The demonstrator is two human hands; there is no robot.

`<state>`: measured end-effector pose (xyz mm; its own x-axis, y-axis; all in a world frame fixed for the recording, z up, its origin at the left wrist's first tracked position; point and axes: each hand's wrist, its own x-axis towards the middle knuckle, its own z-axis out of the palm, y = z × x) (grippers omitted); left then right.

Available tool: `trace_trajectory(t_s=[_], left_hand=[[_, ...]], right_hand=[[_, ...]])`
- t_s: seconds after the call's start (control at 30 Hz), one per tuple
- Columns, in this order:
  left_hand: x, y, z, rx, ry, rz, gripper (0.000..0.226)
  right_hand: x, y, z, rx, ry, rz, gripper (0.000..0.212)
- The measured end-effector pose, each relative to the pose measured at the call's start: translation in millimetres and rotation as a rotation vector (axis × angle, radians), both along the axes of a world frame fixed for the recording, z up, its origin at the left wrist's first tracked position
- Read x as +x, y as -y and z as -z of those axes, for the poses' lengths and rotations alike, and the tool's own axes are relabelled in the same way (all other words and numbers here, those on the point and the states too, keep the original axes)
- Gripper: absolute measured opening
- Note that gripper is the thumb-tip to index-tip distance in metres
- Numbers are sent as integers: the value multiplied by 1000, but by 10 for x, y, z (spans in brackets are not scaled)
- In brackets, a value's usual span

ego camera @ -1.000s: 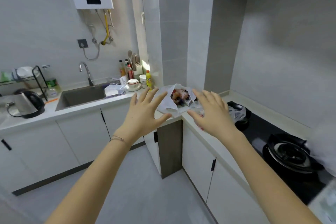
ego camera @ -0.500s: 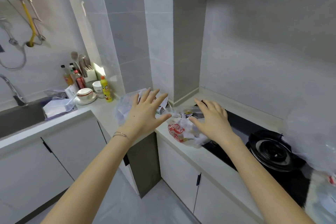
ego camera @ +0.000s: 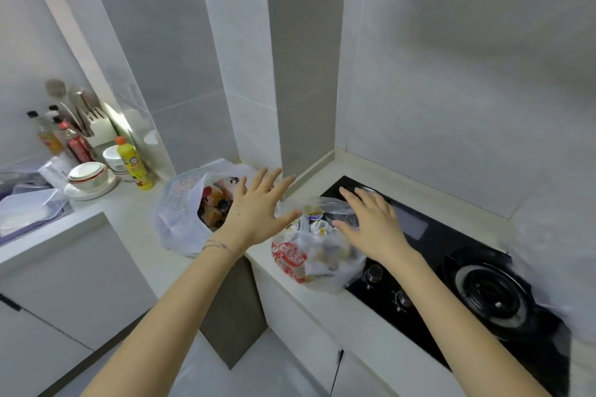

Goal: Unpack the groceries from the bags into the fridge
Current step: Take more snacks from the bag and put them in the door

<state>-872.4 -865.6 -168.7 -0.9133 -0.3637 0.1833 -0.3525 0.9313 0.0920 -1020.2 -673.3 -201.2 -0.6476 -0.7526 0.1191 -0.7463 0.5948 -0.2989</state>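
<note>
Grocery bags on counter, left hand and right hand outstretched above, fingers spread, holding nothing

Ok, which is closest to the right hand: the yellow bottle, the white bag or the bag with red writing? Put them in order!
1. Bag with red writing, just under the right hand.
2. White bag, to its left.
3. Yellow bottle, far left by the wall.
</note>
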Motion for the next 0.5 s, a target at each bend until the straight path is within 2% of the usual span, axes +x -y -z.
trace_trajectory(t_s=[0.4, 0.5], left_hand=[[-1004, 358, 1066, 177, 255, -65, 96], [-1175, 444, 1285, 231, 320, -57, 82]], right_hand=[[-1105, 451, 672, 156, 146, -143, 52], [-1276, 578, 917, 161, 220, -189, 48]])
